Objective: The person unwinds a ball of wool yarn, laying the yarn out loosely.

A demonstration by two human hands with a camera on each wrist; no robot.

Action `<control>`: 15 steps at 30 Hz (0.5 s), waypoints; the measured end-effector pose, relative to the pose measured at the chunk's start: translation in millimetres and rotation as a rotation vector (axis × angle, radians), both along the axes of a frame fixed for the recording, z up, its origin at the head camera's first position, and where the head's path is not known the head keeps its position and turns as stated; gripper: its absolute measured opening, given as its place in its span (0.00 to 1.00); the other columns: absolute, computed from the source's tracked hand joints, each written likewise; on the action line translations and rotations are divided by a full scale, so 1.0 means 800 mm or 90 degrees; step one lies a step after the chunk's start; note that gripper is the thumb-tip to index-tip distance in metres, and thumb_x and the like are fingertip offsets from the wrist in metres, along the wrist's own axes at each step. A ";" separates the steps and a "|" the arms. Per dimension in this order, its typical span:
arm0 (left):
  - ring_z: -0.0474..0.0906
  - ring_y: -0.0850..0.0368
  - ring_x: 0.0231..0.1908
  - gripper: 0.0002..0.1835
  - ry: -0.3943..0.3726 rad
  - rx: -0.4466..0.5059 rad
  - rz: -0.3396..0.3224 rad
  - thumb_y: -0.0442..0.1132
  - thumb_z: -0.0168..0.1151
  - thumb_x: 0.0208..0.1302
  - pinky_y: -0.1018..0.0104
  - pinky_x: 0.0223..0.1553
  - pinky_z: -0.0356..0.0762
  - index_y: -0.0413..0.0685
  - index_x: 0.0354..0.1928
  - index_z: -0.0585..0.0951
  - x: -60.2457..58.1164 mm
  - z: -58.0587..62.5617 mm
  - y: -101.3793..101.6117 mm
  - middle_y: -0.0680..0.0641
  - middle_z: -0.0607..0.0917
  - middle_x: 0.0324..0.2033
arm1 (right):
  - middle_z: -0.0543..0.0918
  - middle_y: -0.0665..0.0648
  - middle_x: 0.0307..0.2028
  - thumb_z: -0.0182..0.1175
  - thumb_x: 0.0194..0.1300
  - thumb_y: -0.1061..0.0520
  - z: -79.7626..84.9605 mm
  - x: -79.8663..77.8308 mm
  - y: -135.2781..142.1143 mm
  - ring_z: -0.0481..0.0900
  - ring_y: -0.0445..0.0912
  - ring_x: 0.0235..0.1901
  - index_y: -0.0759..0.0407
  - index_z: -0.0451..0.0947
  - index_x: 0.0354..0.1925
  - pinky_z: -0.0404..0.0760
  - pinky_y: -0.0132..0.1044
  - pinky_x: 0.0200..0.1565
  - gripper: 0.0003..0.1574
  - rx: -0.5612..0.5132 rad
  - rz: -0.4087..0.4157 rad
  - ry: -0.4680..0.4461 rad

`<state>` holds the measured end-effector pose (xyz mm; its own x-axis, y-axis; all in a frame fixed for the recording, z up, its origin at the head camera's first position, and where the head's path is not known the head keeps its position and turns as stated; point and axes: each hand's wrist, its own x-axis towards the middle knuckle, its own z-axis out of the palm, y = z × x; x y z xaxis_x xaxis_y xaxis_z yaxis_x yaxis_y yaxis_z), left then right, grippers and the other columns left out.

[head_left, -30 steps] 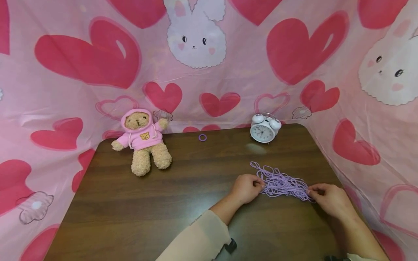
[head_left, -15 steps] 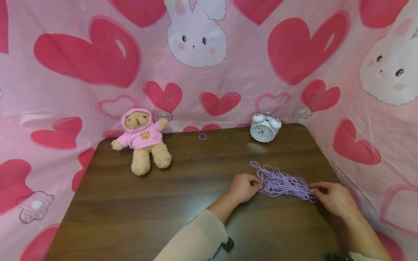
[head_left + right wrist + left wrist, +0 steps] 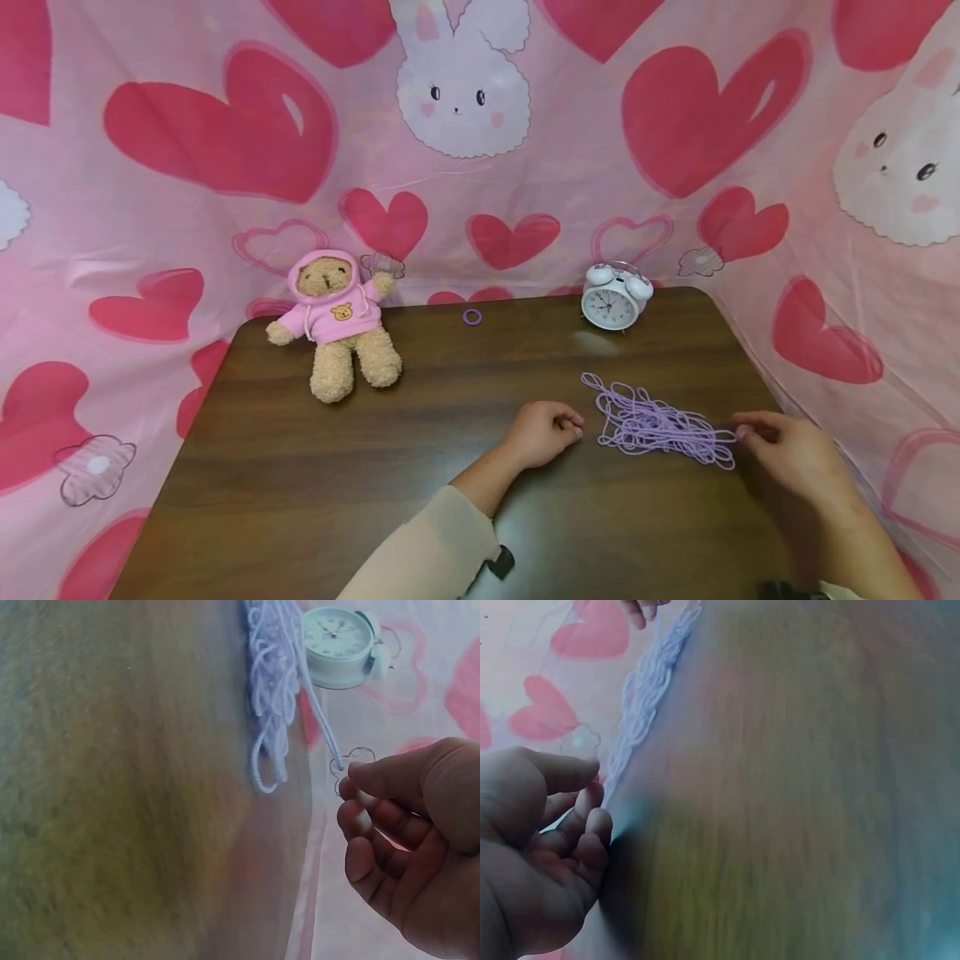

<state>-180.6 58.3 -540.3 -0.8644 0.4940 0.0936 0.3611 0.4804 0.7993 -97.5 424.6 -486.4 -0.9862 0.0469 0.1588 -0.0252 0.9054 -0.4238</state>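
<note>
A tangled bundle of lilac cord (image 3: 660, 425) lies on the wooden table at the right. My right hand (image 3: 798, 458) pinches a strand at the bundle's right end between thumb and fingertips. In the right wrist view that strand of cord (image 3: 322, 720) runs taut, lifted off the heap, up to the fingertips (image 3: 356, 772). A gap separates my left hand (image 3: 543, 435) from the bundle's left end. Its fingers are loosely curled and nothing shows between thumb and fingers (image 3: 592, 817) in the left wrist view.
A white alarm clock (image 3: 611, 302) stands behind the cord at the back edge. A small purple ring (image 3: 472, 317) lies at the back middle. To the left, a teddy bear (image 3: 337, 321) in a pink hoodie leans near the heart-patterned cloth backdrop (image 3: 570, 192).
My left hand has let go of the cord and drawn back to the left. My right hand has moved rightward, pulling a strand out from the bundle's right end.
</note>
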 end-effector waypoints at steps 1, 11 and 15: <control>0.75 0.75 0.28 0.03 -0.009 0.008 -0.002 0.38 0.72 0.65 0.78 0.35 0.74 0.52 0.39 0.90 0.000 0.000 -0.005 0.63 0.84 0.27 | 0.90 0.63 0.37 0.67 0.69 0.56 0.001 -0.001 0.000 0.85 0.59 0.38 0.60 0.88 0.48 0.74 0.43 0.33 0.13 0.000 0.001 0.003; 0.78 0.68 0.29 0.05 -0.096 0.069 -0.005 0.38 0.69 0.68 0.72 0.34 0.77 0.50 0.43 0.88 0.002 0.002 -0.047 0.60 0.84 0.29 | 0.90 0.59 0.35 0.65 0.68 0.60 -0.002 -0.002 -0.005 0.79 0.35 0.30 0.59 0.87 0.48 0.70 0.32 0.30 0.11 -0.011 0.011 0.030; 0.78 0.66 0.30 0.06 -0.109 0.071 0.001 0.39 0.69 0.69 0.70 0.35 0.77 0.51 0.45 0.88 0.006 0.006 -0.063 0.60 0.84 0.30 | 0.90 0.54 0.31 0.62 0.68 0.64 -0.003 -0.002 -0.010 0.77 0.27 0.27 0.61 0.87 0.47 0.70 0.27 0.29 0.11 -0.029 0.009 0.015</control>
<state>-175.9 7.5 -535.5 -0.8731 0.4876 0.0001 0.2152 0.3851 0.8974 -99.1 416.7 -489.0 -0.9828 0.0403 0.1800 -0.0485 0.8849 -0.4633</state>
